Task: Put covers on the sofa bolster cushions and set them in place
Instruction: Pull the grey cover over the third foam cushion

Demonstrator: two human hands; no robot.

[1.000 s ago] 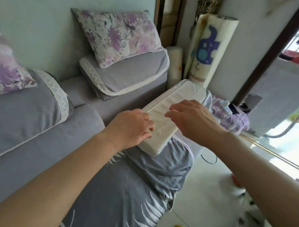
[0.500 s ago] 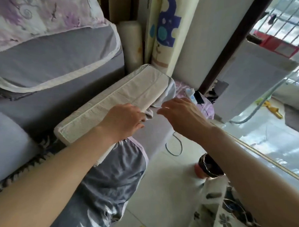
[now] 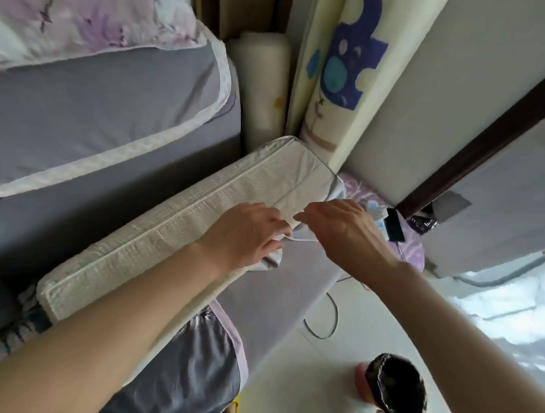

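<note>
Both grips, left hand (image 3: 247, 235) and right hand (image 3: 344, 231), pinch the gray cover (image 3: 300, 236) beside the long cushion (image 3: 178, 223).

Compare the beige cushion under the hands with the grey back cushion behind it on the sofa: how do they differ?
The beige cushion shows bare woven fabric; the grey back cushion already wears a smooth cover with a white edge. The beige cushion lies flat across the seat, long and slim; the grey back cushion leans at the sofa's back with a floral pillow on it. Only the beige cushion is handled, left hand and right hand working light fabric at its edge.
</note>
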